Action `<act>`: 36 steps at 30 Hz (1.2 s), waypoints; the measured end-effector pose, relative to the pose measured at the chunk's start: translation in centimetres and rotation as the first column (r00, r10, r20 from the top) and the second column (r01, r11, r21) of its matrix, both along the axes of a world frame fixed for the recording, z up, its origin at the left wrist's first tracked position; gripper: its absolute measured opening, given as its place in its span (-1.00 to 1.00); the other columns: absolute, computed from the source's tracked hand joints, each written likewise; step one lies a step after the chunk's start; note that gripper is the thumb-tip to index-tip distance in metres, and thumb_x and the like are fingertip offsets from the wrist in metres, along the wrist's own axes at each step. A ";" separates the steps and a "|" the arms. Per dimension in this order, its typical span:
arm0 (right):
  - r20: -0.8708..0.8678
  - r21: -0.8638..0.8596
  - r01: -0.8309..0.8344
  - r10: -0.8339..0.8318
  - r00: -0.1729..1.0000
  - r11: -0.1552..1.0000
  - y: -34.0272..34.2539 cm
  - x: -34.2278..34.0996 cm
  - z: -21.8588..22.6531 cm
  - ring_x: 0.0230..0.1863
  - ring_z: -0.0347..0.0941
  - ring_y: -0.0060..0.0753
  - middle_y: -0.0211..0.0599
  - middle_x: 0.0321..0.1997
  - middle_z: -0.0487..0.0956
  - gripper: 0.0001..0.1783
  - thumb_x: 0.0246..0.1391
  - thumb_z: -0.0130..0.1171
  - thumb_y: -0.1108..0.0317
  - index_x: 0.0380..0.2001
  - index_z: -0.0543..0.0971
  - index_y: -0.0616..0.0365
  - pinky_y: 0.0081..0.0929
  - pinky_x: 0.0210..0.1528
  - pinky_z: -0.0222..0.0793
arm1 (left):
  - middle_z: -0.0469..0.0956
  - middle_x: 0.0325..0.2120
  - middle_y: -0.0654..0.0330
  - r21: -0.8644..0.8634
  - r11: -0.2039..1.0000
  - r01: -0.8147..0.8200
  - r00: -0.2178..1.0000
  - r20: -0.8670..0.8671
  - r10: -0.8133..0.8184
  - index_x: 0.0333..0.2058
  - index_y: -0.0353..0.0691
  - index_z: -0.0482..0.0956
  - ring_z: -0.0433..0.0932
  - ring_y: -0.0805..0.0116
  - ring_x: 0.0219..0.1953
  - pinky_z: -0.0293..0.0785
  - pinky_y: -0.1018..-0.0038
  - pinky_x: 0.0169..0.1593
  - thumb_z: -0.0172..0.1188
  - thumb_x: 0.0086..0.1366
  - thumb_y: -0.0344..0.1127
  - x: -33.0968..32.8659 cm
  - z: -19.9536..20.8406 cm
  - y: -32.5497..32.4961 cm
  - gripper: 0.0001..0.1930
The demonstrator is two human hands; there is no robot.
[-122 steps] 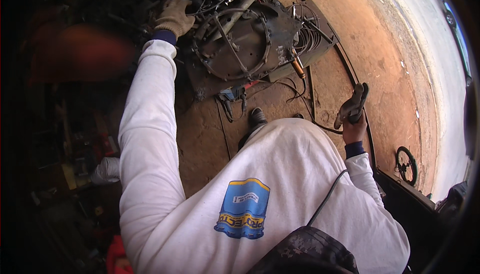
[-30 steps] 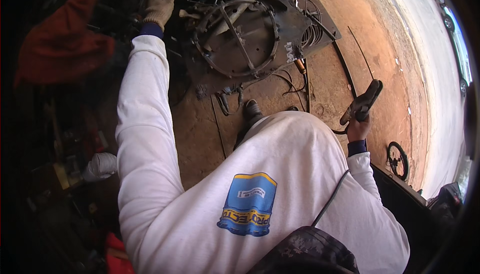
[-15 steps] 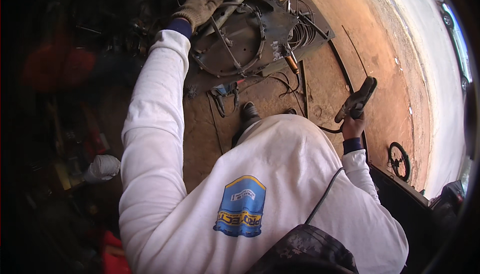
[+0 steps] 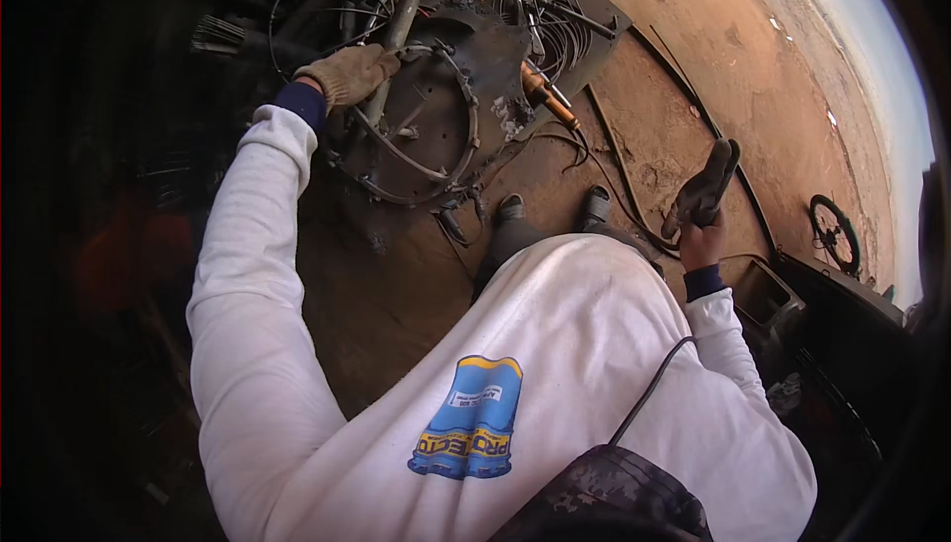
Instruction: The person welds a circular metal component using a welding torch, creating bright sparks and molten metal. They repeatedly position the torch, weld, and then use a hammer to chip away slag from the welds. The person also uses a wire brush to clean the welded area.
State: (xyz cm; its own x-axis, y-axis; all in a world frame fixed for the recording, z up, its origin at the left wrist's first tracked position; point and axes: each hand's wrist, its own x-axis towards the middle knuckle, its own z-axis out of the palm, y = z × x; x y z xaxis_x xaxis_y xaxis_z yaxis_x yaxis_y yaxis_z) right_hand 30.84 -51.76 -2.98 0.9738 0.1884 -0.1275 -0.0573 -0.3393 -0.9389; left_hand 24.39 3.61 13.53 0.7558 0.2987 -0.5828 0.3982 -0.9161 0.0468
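Observation:
My left hand (image 4: 349, 76), in a tan knitted work glove, is closed around a grey metal pipe (image 4: 394, 32) at upper left. The pipe lies across a round metal ring (image 4: 474, 111) on a dark, soot-stained metal plate (image 4: 505, 56). At right, my bare right hand (image 4: 701, 237) is closed on a dark welding electrode holder (image 4: 705, 185), held up and apart from the metalwork. A thin electrode (image 4: 684, 71) extends from the holder toward the upper left. A black cable (image 4: 639, 225) runs down near the holder. Glove and pipe partly hide my left fingers.
A tool with an orange-brown handle (image 4: 545, 94) lies on the plate's right side, near a coil of wire (image 4: 567, 27). Cables cross the brown ground by my feet (image 4: 596, 207). A bicycle wheel (image 4: 834, 233) stands at right beside a dark box-like structure (image 4: 832, 309). Deep shadow covers the left.
The view has turned, shifting the metalwork to the left. My left hand sits lower along the pipe, nearer me. My right hand still grips the electrode holder, now tilted more upright.

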 end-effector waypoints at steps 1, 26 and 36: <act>-0.007 -0.019 -0.003 0.003 1.000 1.000 0.6 -0.1 0.4 -0.19 0.53 -0.55 -0.37 -0.20 0.63 -0.71 0.06 0.22 0.55 -0.11 0.51 0.22 -0.51 -0.11 0.44 | 0.54 -0.10 -0.03 0.036 0.992 0.118 0.993 -0.006 -0.117 -0.11 -0.26 0.51 0.54 -0.01 -0.04 0.47 0.20 0.05 -0.13 0.41 -0.27 0.0 -0.6 1.1 -0.72; 0.135 0.035 0.228 -0.231 0.964 0.973 8.6 -6.6 -0.1 -0.19 0.54 -0.51 -0.37 -0.20 0.62 -0.72 0.04 0.14 0.65 -0.14 0.52 0.22 -0.53 -0.12 0.43 | 0.61 -0.30 -0.16 -0.097 0.929 0.358 0.926 -0.092 -0.367 -0.22 -0.39 0.55 0.56 -0.15 -0.13 0.43 0.16 -0.04 -0.08 0.40 0.03 2.7 -0.4 2.5 -0.50; 0.022 0.142 0.220 -0.226 0.974 0.965 7.8 -11.0 -1.9 -0.21 0.52 -0.58 -0.43 -0.21 0.61 -0.74 0.05 0.20 0.61 -0.16 0.52 0.17 -0.59 -0.18 0.42 | 0.62 -0.34 0.18 -0.708 0.557 -0.434 0.899 -0.297 0.323 -0.10 -0.23 0.61 0.52 0.40 -0.39 0.45 0.47 -0.30 0.00 0.43 0.14 2.0 1.3 8.9 -0.49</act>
State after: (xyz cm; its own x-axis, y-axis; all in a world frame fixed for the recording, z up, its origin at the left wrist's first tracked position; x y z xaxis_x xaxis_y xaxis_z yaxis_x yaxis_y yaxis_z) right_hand 19.83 -43.91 -4.84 0.9968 -0.0211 -0.0775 -0.0801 -0.1891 -0.9787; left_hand 26.42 12.54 14.82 0.5864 -0.0353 -0.8093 0.7527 -0.3456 0.5604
